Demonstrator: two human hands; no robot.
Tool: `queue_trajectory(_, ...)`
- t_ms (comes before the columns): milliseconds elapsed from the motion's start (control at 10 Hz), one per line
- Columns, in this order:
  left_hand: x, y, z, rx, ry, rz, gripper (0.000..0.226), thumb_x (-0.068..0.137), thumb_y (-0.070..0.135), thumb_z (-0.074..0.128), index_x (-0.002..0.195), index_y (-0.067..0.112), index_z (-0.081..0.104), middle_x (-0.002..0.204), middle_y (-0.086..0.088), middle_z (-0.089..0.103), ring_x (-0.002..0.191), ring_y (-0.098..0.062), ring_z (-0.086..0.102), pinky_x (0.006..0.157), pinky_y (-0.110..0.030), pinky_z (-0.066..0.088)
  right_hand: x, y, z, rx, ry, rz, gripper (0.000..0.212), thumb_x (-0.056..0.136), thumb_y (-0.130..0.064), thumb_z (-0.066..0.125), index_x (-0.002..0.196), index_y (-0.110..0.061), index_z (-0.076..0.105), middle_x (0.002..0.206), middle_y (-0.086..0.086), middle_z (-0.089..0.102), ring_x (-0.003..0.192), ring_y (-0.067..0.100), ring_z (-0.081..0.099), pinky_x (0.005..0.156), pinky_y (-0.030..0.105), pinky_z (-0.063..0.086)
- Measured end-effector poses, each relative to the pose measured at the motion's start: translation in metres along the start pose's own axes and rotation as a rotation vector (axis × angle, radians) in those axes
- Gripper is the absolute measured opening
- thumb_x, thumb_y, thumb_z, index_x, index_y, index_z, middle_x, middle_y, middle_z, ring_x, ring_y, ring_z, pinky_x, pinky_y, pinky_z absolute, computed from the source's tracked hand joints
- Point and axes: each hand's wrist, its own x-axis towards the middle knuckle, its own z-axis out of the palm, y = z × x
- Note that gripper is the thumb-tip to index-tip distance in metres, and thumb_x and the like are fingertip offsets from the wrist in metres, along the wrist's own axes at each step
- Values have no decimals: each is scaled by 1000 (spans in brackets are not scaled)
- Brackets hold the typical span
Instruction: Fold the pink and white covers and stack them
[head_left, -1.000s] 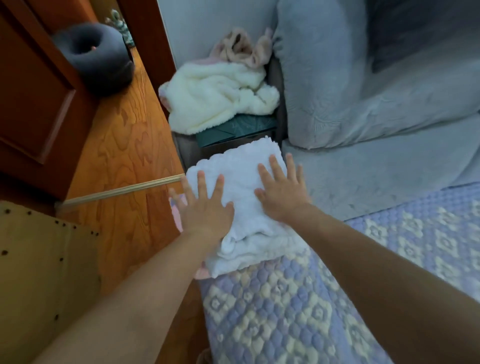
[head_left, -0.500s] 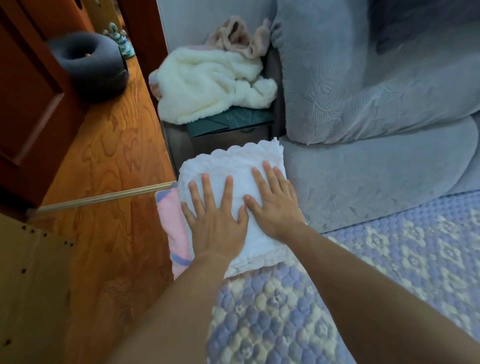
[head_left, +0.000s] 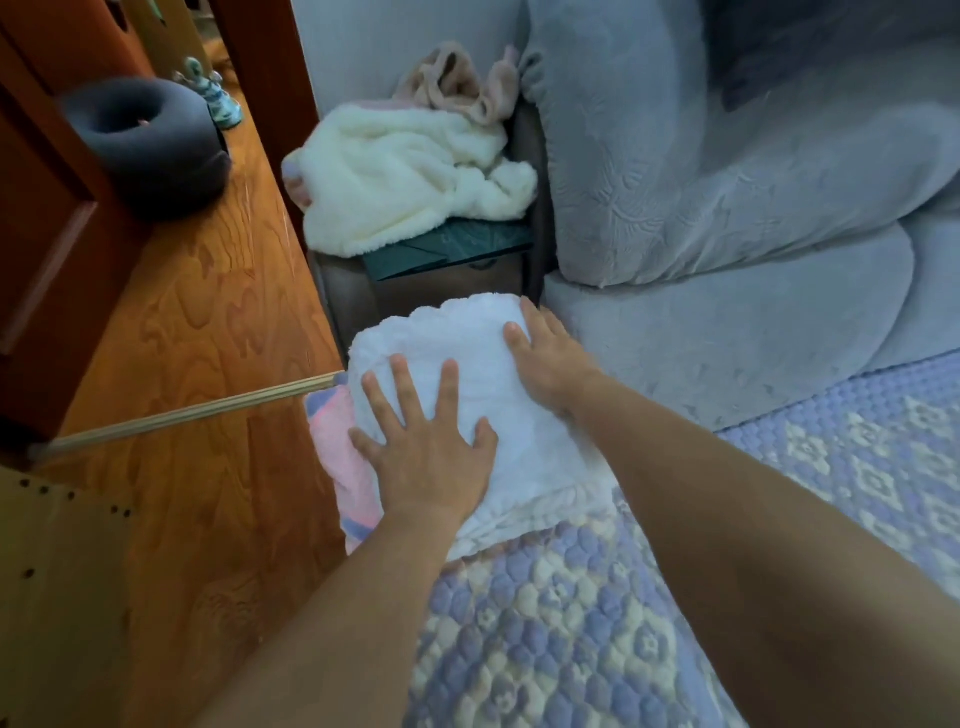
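We find the white cover folded and lying on top of the pink cover, at the corner of the quilted mat just beside the grey sofa. The pink cover shows only as a strip along the left edge of the white one, so the stack sits slightly offset to the right.

The left hand rests flat on the near left part of the white cover, fingers straight and spread, gripping nothing. The right hand lies flat on the far right edge, fingers straight and together, also holding nothing.

The stack's long axis runs away from us, roughly in line with both forearms. The exposed pink strip lies directly left of the left hand, which is the nearer hand to it. We judge the folding done and the stacking all but complete; any squaring-up would call for a small leftward shift of the white cover.

No containers hold any task item. A fluffy cream blanket rests on a dark green box behind the stack.
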Motion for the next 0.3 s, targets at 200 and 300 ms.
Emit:
queue_trajectory(200,-4,15,-56,70,-291,-69,72,95,67,24,154,46,-11,163,-4,-30,148,-39,-27,115,-68,-6,-83,7,-99,-456,-101,89,40,108,-28,27,146,-17,33,145,17,35,129,39,41,106,51,39)
queue_trajectory(300,-3,36,-99,101,-368,-77,71,97,62,26,158,40,-4,166,-7,-20,151,-39,-18,119,-62,-8,-118,13,-145,-447,-159,112,55,106,-44,28,152,-15,27,152,17,37,136,37,41,108,46,36)
